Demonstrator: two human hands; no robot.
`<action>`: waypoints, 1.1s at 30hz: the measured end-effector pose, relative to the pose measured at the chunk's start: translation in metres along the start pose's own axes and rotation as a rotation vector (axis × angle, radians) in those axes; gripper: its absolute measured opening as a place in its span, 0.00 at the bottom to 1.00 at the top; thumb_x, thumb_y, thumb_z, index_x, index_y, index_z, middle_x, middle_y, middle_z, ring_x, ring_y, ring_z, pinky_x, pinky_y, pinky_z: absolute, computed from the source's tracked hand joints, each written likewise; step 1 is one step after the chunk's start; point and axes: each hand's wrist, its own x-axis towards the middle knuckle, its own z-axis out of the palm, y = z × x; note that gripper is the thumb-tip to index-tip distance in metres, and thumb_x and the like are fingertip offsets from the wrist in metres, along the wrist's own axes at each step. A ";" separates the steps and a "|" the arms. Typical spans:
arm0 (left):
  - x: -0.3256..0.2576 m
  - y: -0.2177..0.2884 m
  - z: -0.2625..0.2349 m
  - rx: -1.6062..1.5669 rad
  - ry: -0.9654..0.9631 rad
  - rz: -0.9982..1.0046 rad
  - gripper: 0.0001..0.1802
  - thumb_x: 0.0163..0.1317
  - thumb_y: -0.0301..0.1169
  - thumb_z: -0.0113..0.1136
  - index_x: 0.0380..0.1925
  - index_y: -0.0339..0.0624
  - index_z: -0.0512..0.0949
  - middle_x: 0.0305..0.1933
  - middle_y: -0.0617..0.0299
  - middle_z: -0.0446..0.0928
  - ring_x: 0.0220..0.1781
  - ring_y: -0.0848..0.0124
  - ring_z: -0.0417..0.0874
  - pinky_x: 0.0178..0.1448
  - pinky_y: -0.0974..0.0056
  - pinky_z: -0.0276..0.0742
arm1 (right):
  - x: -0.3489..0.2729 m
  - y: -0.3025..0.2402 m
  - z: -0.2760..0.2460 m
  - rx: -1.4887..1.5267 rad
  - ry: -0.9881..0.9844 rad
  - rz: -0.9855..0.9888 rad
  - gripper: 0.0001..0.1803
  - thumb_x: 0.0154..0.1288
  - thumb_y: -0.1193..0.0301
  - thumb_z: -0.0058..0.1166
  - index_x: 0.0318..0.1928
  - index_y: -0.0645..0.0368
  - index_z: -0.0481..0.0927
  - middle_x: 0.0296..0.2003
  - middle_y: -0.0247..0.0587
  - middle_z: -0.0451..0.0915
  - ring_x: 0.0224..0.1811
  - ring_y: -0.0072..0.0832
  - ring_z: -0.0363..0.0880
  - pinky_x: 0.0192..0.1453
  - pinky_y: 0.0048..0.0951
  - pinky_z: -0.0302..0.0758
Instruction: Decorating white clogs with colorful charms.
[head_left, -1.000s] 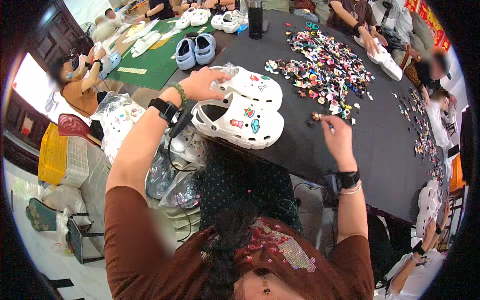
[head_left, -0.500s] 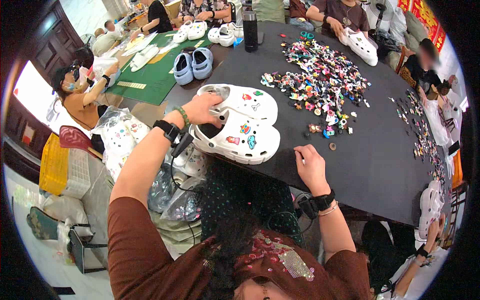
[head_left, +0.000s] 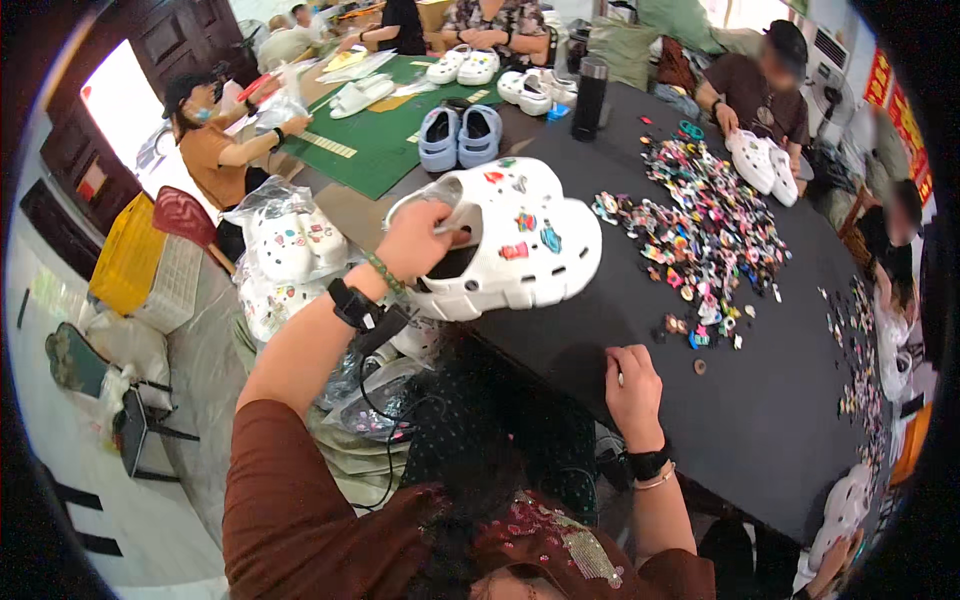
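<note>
Clogs [head_left: 535,268], white, in the left grip [head_left: 415,243]

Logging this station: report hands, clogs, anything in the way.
Left hand: grip on paired, charm-studded white foam clogs, at their openings. Right hand: curled over black tabletop, contents unclear. Loose multicoloured charm pile beyond, apart from both hands.

The person's left arm [head_left: 300,358] angles up from the lower left; its hand [head_left: 418,240], above centre, bends forward with fingers curled in a grip. The right forearm [head_left: 660,508] rises at lower right, its hand [head_left: 634,394] upright and loosely fisted, well apart from the left.
</note>
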 end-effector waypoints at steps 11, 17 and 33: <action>0.053 -0.209 -0.047 0.021 0.135 -0.643 0.14 0.56 0.35 0.66 0.31 0.31 0.83 0.25 0.56 0.83 0.26 0.71 0.82 0.32 0.63 0.75 | 0.008 -0.007 0.019 -0.109 -0.082 -0.041 0.09 0.59 0.77 0.56 0.41 0.58 0.79 0.37 0.41 0.78 0.34 0.39 0.80 0.35 0.36 0.79; 0.137 -0.277 -0.039 0.969 -0.345 -0.510 0.19 0.61 0.49 0.51 0.45 0.57 0.83 0.45 0.55 0.83 0.48 0.57 0.84 0.53 0.55 0.78 | 0.011 -0.006 0.021 -0.213 -0.118 -0.048 0.12 0.54 0.78 0.58 0.41 0.60 0.79 0.37 0.42 0.76 0.34 0.38 0.79 0.35 0.33 0.79; 0.278 -0.468 0.035 -0.200 0.158 -0.458 0.30 0.57 0.38 0.63 0.60 0.48 0.68 0.49 0.48 0.79 0.47 0.51 0.80 0.53 0.51 0.74 | 0.019 0.002 0.016 -0.271 -0.244 -0.040 0.16 0.50 0.73 0.58 0.43 0.58 0.79 0.38 0.37 0.75 0.32 0.29 0.76 0.30 0.27 0.76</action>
